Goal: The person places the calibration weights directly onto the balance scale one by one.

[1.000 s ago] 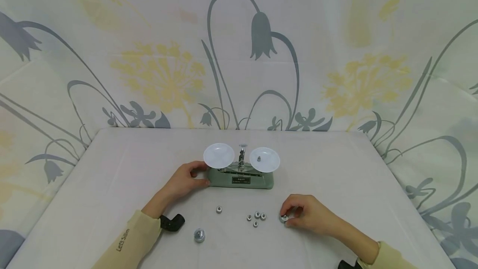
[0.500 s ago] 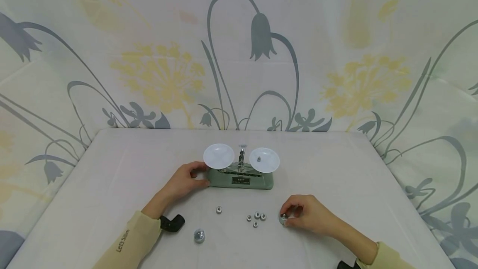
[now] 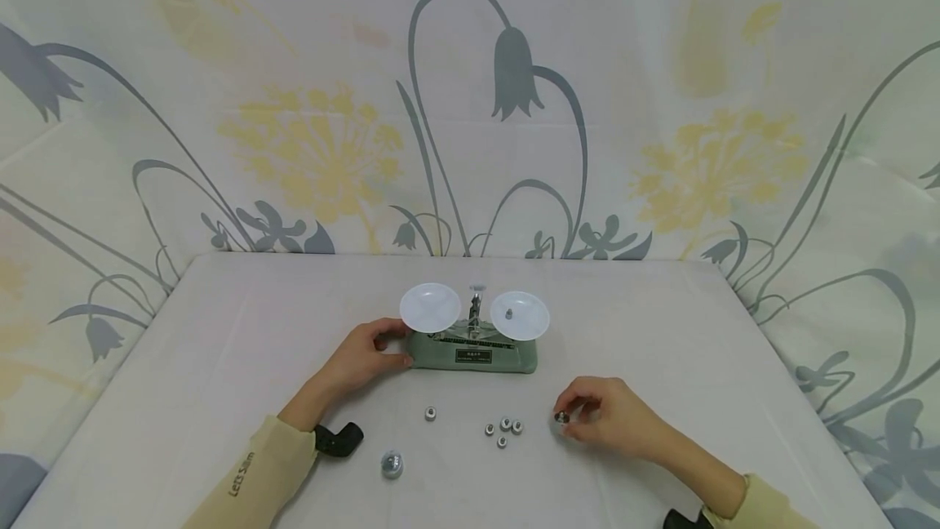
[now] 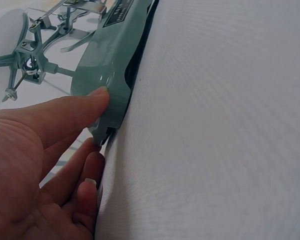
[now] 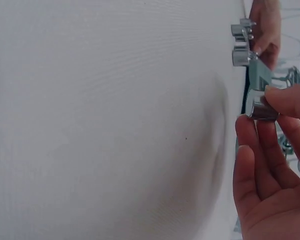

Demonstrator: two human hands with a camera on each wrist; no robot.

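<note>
A green balance scale (image 3: 472,352) with two white pans stands mid-table. Its right pan (image 3: 520,315) carries a small metal weight (image 3: 508,313); the left pan (image 3: 430,307) holds nothing. My left hand (image 3: 389,347) holds the left end of the scale's base (image 4: 110,70), thumb on its side and a finger at the lower edge. Nearer the front, my right hand (image 3: 569,417) pinches a silver cylinder weight (image 3: 561,416) between thumb and fingers just above the cloth. The right wrist view shows that weight (image 5: 262,109) at the fingertips (image 5: 285,100).
Several small weights lie loose in front of the scale, in a cluster (image 3: 505,428) and one alone (image 3: 430,412). A bigger weight (image 3: 392,462) sits by my left forearm. A black strap piece (image 3: 339,437) lies at the left wrist. Flowered cloth walls the table on three sides.
My right hand has raised the pinched weight a little off the cloth and drawn it slightly back. The left hand and the scale have stayed put.
</note>
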